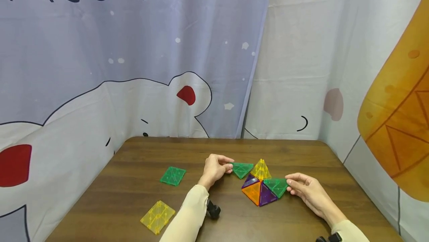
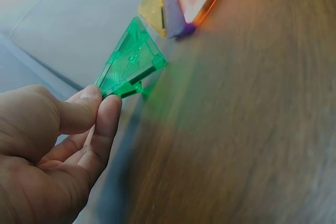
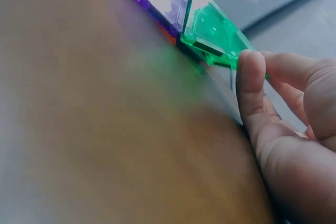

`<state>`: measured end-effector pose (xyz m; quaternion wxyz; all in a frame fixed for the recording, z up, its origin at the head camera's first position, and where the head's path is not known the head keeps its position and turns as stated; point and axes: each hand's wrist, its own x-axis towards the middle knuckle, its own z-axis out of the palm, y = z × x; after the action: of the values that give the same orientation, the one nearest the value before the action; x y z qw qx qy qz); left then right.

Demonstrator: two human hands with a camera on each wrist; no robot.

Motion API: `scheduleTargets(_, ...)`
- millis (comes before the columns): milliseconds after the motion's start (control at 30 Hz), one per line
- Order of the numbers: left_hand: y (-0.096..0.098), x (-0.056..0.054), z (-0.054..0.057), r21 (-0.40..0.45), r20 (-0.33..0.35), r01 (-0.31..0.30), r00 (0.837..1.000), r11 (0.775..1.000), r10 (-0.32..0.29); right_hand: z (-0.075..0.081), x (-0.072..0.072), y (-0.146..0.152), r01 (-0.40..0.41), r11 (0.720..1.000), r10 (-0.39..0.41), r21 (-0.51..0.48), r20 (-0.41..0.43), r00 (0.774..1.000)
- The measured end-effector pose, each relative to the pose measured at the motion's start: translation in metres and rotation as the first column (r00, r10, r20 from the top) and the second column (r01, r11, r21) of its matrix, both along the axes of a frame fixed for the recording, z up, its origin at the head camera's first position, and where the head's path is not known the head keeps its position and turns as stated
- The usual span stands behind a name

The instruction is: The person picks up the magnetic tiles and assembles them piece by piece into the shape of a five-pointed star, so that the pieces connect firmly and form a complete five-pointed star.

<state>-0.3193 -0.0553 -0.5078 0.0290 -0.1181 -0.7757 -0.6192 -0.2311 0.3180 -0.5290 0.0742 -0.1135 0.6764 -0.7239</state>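
Note:
Translucent triangular magnetic tiles lie on the table as a fan: a yellow triangle (image 1: 260, 169) at the far side, an orange triangle (image 1: 253, 193) in front, and purple triangles beside the orange one, including the right purple triangle (image 1: 267, 195). My left hand (image 1: 216, 168) pinches the outer corner of a green triangular tile (image 1: 242, 169), left of the yellow triangle; the left wrist view shows a gap between it and the fan. Thumb and fingers of my right hand (image 1: 308, 191) pinch another green triangular tile (image 3: 212, 27), whose inner edge meets the right purple triangle.
Left on the wooden table (image 1: 110, 212) lie a green square tile (image 1: 172, 176) and, nearer me, a yellow square tile (image 1: 157, 217). A printed curtain (image 1: 151, 48) hangs behind the table's far edge.

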Motion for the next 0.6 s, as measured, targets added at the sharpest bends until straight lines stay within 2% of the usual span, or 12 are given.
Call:
scheduleTargets(133,-0.004,-0.003,0.003,-0.002,-0.007,0.001,1.000,1.000,-0.001,0.000,-0.017,0.009,0.076,0.997,-0.076,0.005,-0.034,0.997)
scheduleTargets(267,-0.008,-0.004,0.005,-0.009,-0.003,0.030,1.000,1.000,-0.030,0.000,-0.026,0.011,0.078,0.997,-0.077,0.013,-0.053,0.996)
scheduleTargets(467,-0.007,-0.004,0.005,-0.028,-0.045,0.087,0.995,0.996,-0.089,-0.002,-0.027,0.010,0.062,0.998,-0.060,0.022,-0.072,0.996)
scheduleTargets(600,-0.002,-0.001,0.004,-0.079,-0.057,0.088,0.994,0.993,-0.093,-0.004,-0.025,0.011,0.026,0.999,-0.024,0.023,-0.087,0.996)
